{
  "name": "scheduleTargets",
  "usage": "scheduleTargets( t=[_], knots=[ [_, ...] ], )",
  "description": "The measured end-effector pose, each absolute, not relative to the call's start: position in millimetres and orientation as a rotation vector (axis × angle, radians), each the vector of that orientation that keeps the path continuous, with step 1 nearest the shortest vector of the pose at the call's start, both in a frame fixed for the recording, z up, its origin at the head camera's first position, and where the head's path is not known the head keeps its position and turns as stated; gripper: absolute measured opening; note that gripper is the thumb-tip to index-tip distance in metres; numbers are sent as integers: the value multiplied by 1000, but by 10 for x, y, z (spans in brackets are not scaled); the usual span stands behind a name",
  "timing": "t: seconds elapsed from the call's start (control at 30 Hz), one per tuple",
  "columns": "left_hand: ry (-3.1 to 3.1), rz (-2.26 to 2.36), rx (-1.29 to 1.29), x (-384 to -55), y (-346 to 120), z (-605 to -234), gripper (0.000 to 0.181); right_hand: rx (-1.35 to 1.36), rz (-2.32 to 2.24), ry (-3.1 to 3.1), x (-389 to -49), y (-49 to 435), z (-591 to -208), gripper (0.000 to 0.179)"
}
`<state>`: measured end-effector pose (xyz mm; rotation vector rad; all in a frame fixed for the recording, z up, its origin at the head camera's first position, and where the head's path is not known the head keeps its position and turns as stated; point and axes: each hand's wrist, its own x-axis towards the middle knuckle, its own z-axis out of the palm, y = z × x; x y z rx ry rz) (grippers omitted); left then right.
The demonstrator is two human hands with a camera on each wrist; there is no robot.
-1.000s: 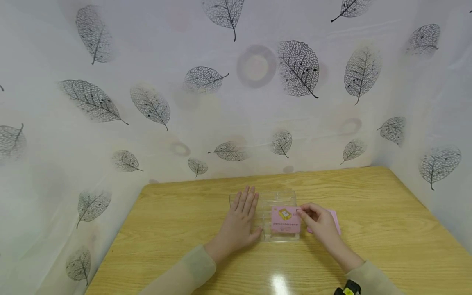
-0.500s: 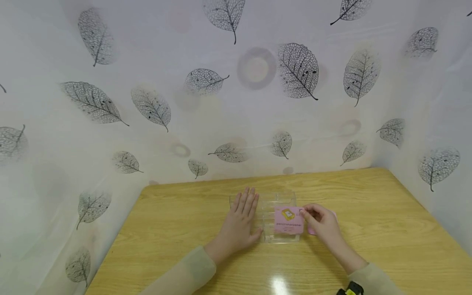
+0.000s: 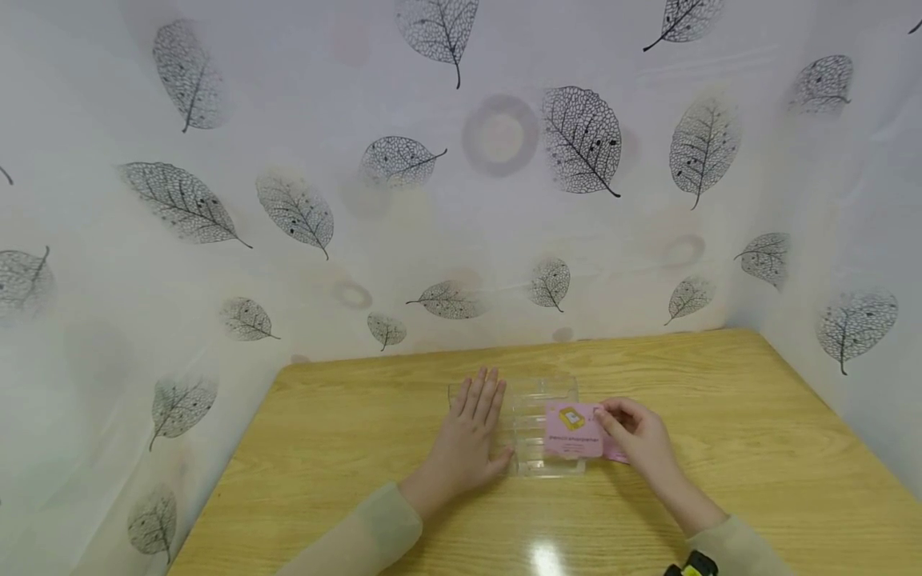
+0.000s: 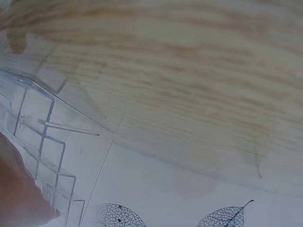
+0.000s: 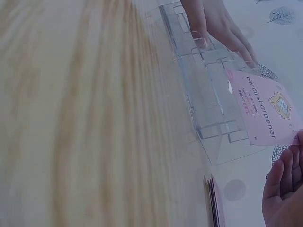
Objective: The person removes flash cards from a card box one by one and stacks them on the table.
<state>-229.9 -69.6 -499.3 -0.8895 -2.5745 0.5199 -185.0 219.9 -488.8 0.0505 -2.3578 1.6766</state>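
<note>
My left hand (image 3: 464,436) lies with straight fingers over the left part of a clear plastic tiered rack (image 3: 529,466). The left wrist view shows the rack's stepped side wall (image 4: 59,156) with part of the hand (image 4: 19,189) beside it. My right hand (image 3: 641,444) pinches a pink card (image 3: 574,432) by its upper right corner. The card reads "pencil sharpener" and shows a yellow sharpener; in the right wrist view it stands raised beside the rack's tiers. More pink cards (image 3: 616,453) lie right of the rack, partly covered by my right hand.
The rack stands on a wood-grain table (image 3: 346,416). A pale curtain (image 3: 461,224) with printed leaves encloses the back and sides. In the right wrist view, a thin stack of cards (image 5: 216,201) lies near the rack's end. A watch (image 3: 695,564) is on my right wrist.
My right hand has moved a little to the right with the pink card, which now sticks out past the rack's right edge. My left hand has stayed in place.
</note>
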Motion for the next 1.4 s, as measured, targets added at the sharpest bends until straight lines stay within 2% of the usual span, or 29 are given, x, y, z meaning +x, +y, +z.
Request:
scheduleTargets(
  t=[1.4],
  knots=[
    [-2567, 553, -890, -2285, -690, -4969, 101, -70, 1635, -2380, -1855, 2475, -4915, 22]
  ],
)
